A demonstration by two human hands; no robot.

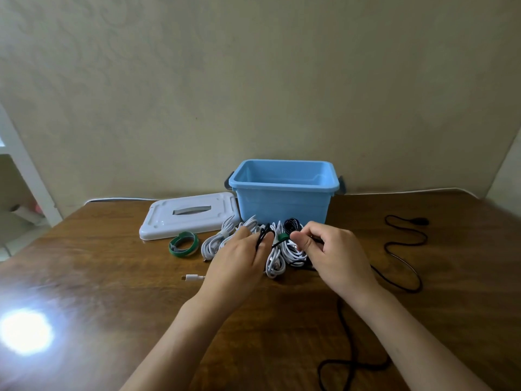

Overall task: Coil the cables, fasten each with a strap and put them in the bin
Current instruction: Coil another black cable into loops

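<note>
So the left hand (236, 259) has its fingers curled round a small loop of black cable (406, 273), pinching it just above the pile, and the right hand (329, 251) has thumb and forefinger pressed together on the same black cable a bit to the right. From there the cable runs down off the near edge of the table, loops about, and another stretch snakes away on the right to a dark plug end lying well apart from everything else. Right under and behind the hands sits a bunch of white cables (277, 256), already coiled, at least one with a green strap (282, 237) round it, and a darker coil tucked at the back. One loose white connector (193, 277) pokes out on the left, near the left wrist. Just left of the pile is a roll of green strap tape (183, 244). The blue bin (283, 190) stands open right behind the coils, against the wall, nothing visible inside, and its white lid (189, 218) lies flat beside it on the wooden table (98, 277). No brand names or writing I can read on any of it.
</note>
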